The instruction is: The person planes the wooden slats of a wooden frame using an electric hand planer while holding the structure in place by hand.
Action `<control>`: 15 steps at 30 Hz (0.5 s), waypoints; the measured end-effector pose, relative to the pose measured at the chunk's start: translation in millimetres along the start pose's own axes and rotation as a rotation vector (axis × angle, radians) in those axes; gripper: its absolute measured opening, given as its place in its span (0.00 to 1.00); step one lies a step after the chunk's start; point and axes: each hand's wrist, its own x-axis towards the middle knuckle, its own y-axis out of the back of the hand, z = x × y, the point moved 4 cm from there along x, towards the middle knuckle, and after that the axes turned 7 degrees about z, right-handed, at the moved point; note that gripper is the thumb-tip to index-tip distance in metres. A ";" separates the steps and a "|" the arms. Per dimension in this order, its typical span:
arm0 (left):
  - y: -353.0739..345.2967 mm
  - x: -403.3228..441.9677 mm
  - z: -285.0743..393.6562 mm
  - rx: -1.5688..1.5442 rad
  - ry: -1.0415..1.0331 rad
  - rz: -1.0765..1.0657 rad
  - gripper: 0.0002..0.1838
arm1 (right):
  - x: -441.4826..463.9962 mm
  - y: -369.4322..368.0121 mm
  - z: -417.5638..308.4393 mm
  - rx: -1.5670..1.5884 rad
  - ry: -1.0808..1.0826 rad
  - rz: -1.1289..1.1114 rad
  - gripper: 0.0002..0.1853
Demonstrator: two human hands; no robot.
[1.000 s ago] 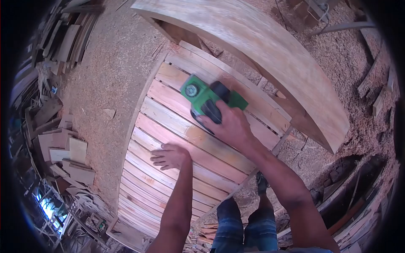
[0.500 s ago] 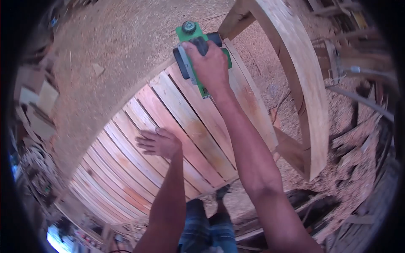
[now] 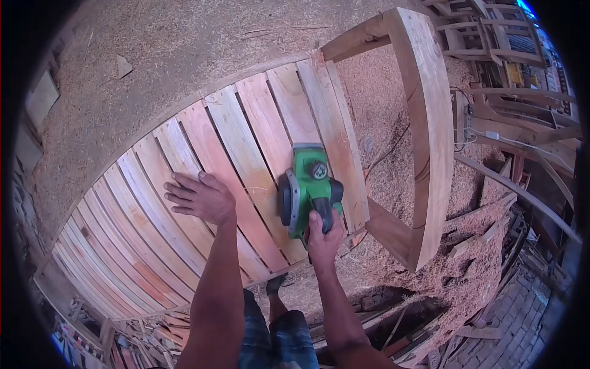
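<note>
A green electric hand planer rests on the wooden slats near the right end of a long slatted panel. My right hand is wrapped round its black rear handle, close to the panel's near edge. My left hand lies palm down on the slats to the left of the planer, fingers spread, holding nothing. Dark gaps run between the slats, and a thin curl of shaving lies just left of the planer.
An upright wooden frame joins the panel's right end. A cord runs across the shavings inside it. Wood shavings cover the ground, with scrap timber at the lower right. Stacked wooden furniture frames stand at the upper right.
My right hand has drawn the planer from the panel's far edge back toward me. My left hand stays spread on the slats. The camera view has shifted.
</note>
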 end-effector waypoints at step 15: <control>-1.4 -0.4 -1.7 -0.004 0.020 -0.054 0.42 | 151.7 -116.7 -129.2 0.060 0.163 0.023 0.26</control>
